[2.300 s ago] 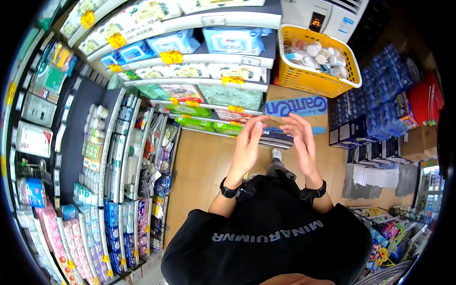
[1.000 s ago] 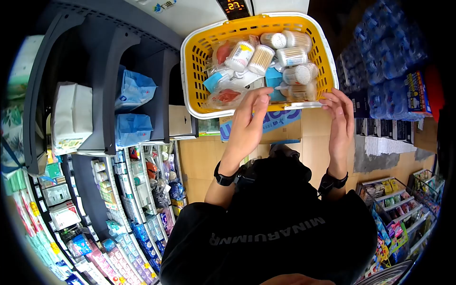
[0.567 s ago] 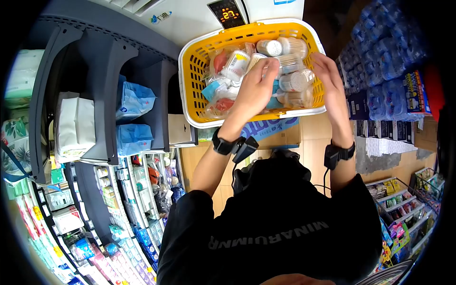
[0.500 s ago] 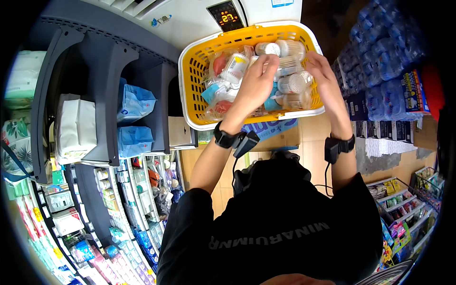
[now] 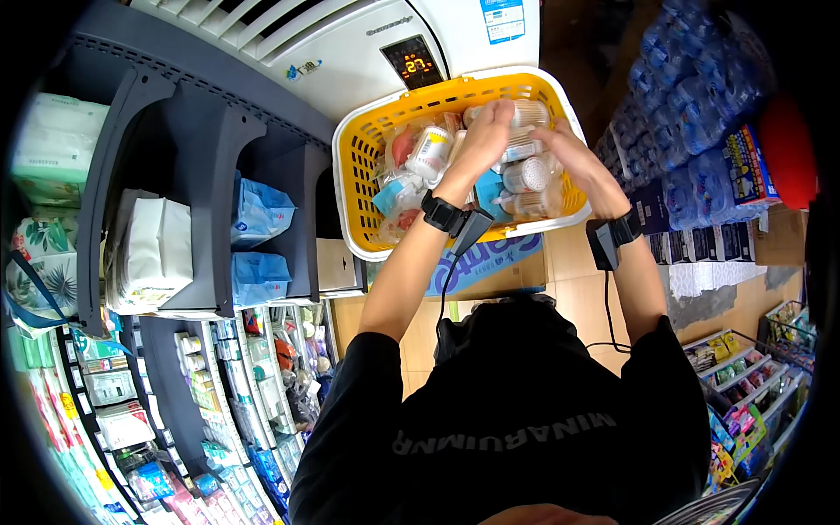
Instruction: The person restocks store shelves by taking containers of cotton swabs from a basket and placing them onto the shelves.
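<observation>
A yellow basket with a white rim point(image 5: 577, 118) holds several clear tubs of cotton swabs and some bagged goods. My left hand point(image 5: 484, 144) reaches over the middle of the load, fingers extended beside the swab tubs. Opposite it, my right hand point(image 5: 584, 168) comes in over the basket's right side, its fingers stretched toward a clear swab tub point(image 5: 522, 144). Whether those fingertips touch the tub is unclear. Below that tub lies another with a dotted white end point(image 5: 528, 175). A white labelled tub point(image 5: 430, 153) leans left of my left hand.
Behind the basket stands a white appliance with a lit display point(image 5: 415, 63). Grey shelving point(image 5: 197, 175) with paper packs runs along the left. Wrapped water bottles point(image 5: 700, 114) are stacked at right, above a snack rack point(image 5: 744, 376). A purple-printed carton point(image 5: 499, 267) sits below the basket.
The view has shifted, so the basket appears lower. My right hand has moved inward from the right rim, its fingertips now nearer the swab tubs. My left hand stays over the load.
</observation>
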Demonstrator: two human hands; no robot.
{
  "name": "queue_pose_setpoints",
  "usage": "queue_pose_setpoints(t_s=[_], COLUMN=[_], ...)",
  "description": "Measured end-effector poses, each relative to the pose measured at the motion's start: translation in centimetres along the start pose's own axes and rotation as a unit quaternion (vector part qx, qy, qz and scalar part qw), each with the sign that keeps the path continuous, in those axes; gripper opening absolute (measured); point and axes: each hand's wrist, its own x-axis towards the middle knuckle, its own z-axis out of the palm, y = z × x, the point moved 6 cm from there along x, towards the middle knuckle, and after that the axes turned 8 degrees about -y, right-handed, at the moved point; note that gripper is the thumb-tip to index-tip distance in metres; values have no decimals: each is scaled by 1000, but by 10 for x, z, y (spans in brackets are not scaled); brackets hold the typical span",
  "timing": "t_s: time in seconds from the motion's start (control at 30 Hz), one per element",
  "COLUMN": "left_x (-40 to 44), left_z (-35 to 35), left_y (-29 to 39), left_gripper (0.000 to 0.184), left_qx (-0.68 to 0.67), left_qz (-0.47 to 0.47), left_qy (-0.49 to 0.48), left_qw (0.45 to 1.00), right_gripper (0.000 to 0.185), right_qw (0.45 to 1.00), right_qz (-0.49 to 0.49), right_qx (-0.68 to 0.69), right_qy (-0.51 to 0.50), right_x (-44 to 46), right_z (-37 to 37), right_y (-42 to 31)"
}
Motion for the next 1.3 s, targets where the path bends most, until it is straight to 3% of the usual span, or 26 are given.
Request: queue_pose_setpoints(t_s=[0.37,0.57,0.63,0.73,0.97,1.07,1.13,1.3], left_x=[24,14,18,16,5,12,14,13], left_z=[13,16,20,20,11,12,11,5], left_y=[-18,-3,-8,-12,6,-5,-12,-9], left_gripper=[61,52,50,52,59,59,58,54], left_qx=[118,194,268,267,282,251,160,121], left_qz=[12,64,82,75,20,19,4,38], left_qy=[-48,-21,-46,-9,-37,-63,-49,5], left_qw=[992,979,959,961,958,966,986,992], right_gripper=[82,73,76,71,60,59,60,60], right_qw=[1000,998,1000,1000,999,999,995,992], right_qz=[13,23,-2,2,17,3,-26,-76], right_qx=[3,26,20,21,5,29,92,84], right_qy=[5,51,-5,16,36,20,34,50], right_x=[26,13,11,5,9,22,27,21], right_z=[0,2,4,5,3,1,-1,-2], right_y=[17,9,5,0,4,16,19,13])
